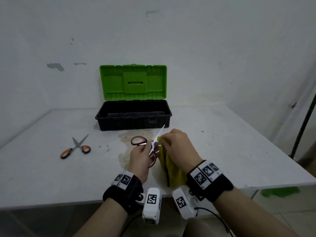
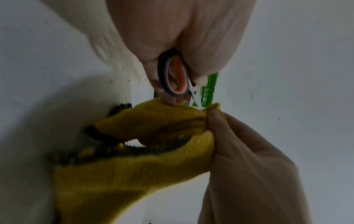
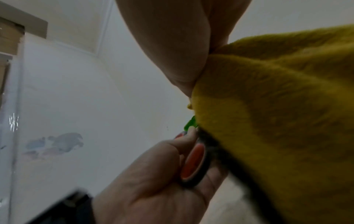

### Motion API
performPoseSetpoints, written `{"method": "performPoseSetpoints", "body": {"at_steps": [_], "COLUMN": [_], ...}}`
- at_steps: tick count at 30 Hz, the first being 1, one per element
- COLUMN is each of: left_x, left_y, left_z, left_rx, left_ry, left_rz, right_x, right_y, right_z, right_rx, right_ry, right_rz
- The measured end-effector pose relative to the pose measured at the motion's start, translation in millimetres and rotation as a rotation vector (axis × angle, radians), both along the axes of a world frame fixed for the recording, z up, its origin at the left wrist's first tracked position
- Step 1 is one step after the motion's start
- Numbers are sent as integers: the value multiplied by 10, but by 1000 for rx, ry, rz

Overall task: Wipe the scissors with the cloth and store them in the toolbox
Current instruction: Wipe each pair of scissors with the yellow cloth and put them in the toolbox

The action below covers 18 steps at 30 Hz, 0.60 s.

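Fingers (image 1: 145, 149) of left hand (image 1: 139, 159) grip red-handled scissors (image 1: 150, 147), blades spread; right hand (image 1: 179, 147) pinches yellow cloth (image 1: 171, 168).

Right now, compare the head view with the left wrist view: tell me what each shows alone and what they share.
Head view only: a second pair of scissors lying on the table, and the toolbox whole, lid up. Left wrist view only: the cloth's dark underside and the handle loop's orange inner lining, close up. Both: the left hand gripping the red-handled scissors while the right hand pinches the yellow cloth against the blade.
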<state>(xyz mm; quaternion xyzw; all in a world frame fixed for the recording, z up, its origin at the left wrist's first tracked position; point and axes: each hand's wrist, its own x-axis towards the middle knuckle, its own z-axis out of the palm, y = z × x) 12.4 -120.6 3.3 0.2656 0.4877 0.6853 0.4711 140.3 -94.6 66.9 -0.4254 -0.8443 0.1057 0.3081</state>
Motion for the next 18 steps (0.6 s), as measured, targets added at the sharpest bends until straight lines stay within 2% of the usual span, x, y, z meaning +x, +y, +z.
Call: {"method": "performPoseSetpoints", "body": {"at_steps": [2,10,14,18], "left_x": [28,-13,-22,10], "left_y": [-20,-80,-86,-70], "left_z": [0,-65,-62,-13], "left_rx": [-4,-13,5,34], "left_ry": [48,-10,-38,0], "left_rz": [-8,-4,-37,-79], "right_x": [-91,-171,-109,-60], "right_y": [29,-186,-237,-130], "right_z": [-34,-290,-141,-19], "right_rx": [8,129,75,87], "right_ry": [-49,-162,-272,-193], "right_rz": [4,102,198,123]}}
